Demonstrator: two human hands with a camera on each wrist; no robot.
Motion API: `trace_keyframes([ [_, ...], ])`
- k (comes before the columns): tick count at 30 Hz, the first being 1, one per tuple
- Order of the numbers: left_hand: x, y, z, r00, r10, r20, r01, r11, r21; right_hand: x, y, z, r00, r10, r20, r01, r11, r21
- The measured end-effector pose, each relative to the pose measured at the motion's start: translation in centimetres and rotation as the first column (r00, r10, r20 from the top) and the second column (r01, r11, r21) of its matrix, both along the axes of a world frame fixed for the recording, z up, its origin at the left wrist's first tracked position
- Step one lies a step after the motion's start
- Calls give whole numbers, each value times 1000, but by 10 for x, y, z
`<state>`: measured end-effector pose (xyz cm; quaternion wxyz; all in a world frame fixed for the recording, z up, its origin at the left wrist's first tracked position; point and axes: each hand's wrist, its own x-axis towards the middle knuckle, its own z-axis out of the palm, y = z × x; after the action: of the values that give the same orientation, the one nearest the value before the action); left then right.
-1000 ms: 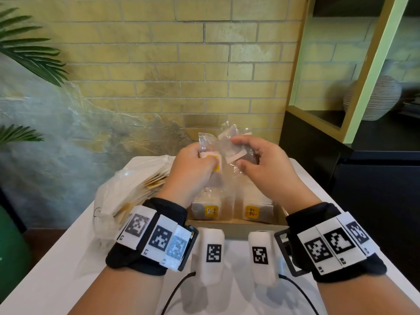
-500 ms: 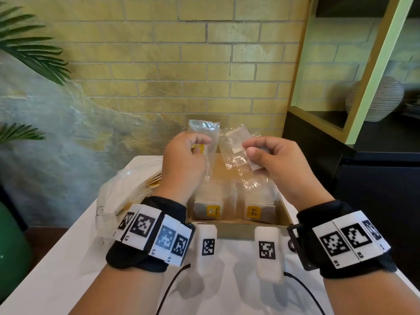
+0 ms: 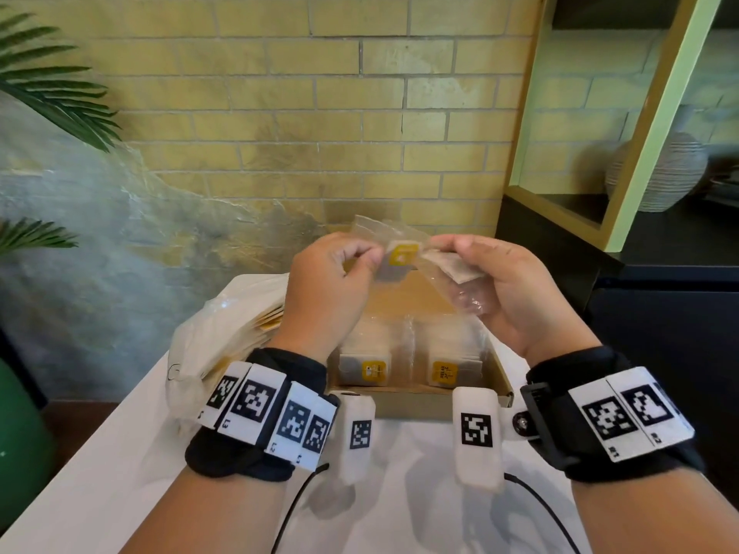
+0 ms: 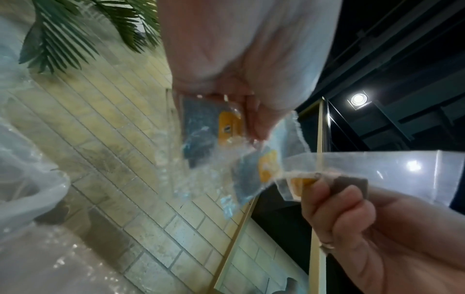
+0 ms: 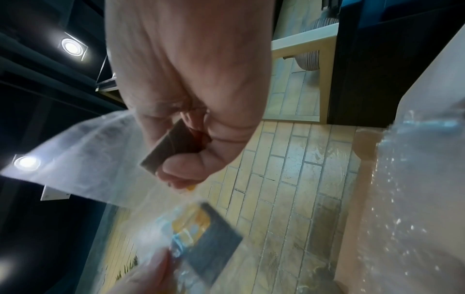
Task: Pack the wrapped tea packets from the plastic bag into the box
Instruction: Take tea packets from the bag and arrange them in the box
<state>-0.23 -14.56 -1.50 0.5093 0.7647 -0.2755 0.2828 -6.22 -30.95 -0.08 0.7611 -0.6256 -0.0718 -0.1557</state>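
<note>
My left hand (image 3: 374,257) pinches a clear-wrapped tea packet (image 3: 402,253) with a yellow label, held up above the box. My right hand (image 3: 444,245) pinches a second wrapped packet (image 3: 454,269) right beside it, and their wrappers touch. In the left wrist view the left hand's packet (image 4: 208,129) hangs under its fingers (image 4: 254,119). In the right wrist view the right hand's fingers (image 5: 181,175) curl round a dark packet (image 5: 173,145). The open cardboard box (image 3: 420,405) holds two rows of upright packets (image 3: 364,369). The plastic bag (image 3: 224,337) with more packets lies left of the box.
The box and bag sit on a white table (image 3: 100,473) against a brick wall. A palm plant (image 3: 52,94) hangs at the left. A dark cabinet with a green-framed shelf and a ribbed vase (image 3: 664,169) stands at the right.
Half a second ago the hands were held apart, each with its own packet. They have now come back together, so the two packets meet above the box.
</note>
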Motion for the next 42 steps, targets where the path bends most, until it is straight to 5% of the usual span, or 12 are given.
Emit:
trace_keyframes([
  [5, 2, 1, 1, 986, 57, -154, -79, 987, -141, 2, -6, -2, 987, -158, 30, 160, 975, -152],
  [11, -1, -4, 0, 967, -38, -254, 2, 990, -140, 2, 0, -3, 985, -172, 27, 173, 946, -275],
  [19, -7, -7, 3, 944, -144, -296, 91, 978, -186, 4, 2, -3, 973, -230, 35, 230, 935, -268],
  [25, -6, -8, 4, 949, -119, -292, 54, 973, -222, 7, -2, -1, 882, -451, 139, 471, 851, -230],
  [35, -15, -18, 1, 920, -278, -275, 254, 960, -121, 7, 22, -7, 984, -178, 14, 169, 901, -399],
  [42, -7, -12, -3, 858, -283, -429, 251, 959, -131, 8, 13, -12, 982, -190, -22, 162, 887, -433],
])
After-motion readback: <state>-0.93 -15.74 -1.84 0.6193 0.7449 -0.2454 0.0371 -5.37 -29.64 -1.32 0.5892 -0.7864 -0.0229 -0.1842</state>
